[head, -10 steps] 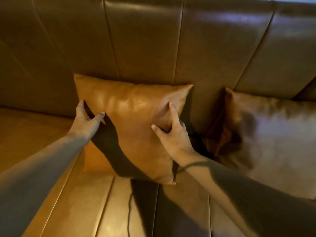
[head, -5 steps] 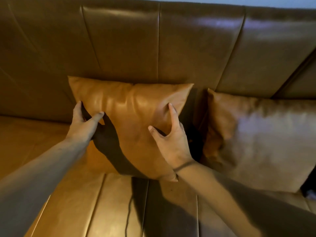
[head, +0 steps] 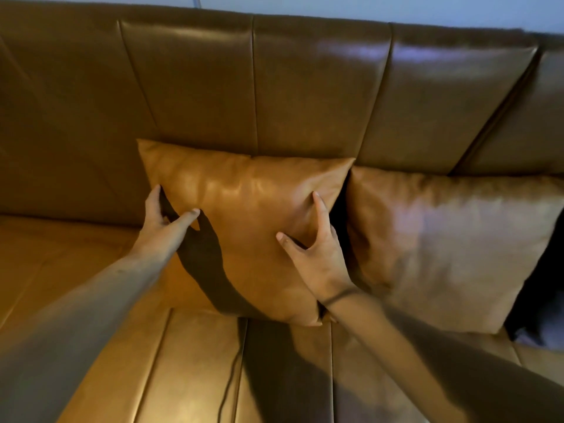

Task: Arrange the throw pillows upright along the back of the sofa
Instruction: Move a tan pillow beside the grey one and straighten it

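Observation:
A tan leather throw pillow (head: 253,209) leans upright against the brown sofa back (head: 311,87), its lower edge on the seat. My left hand (head: 163,222) clasps its left edge, fingers behind and thumb on the front. On the pillow's right edge sits my right hand (head: 314,257), thumb and forefinger spread on the front, the other fingers tucked behind. A second, larger tan pillow (head: 451,245) stands upright just to the right, nearly touching the first.
The sofa seat (head: 100,346) spreads out in front, with a thin dark cord (head: 230,380) lying along a seam. A dark gap shows at the far right past the second pillow. A pale wall runs above the backrest.
The first pillow has shifted right, closing the gap to the second pillow. Both hands have kept their hold on its edges, and the view has pulled back and up.

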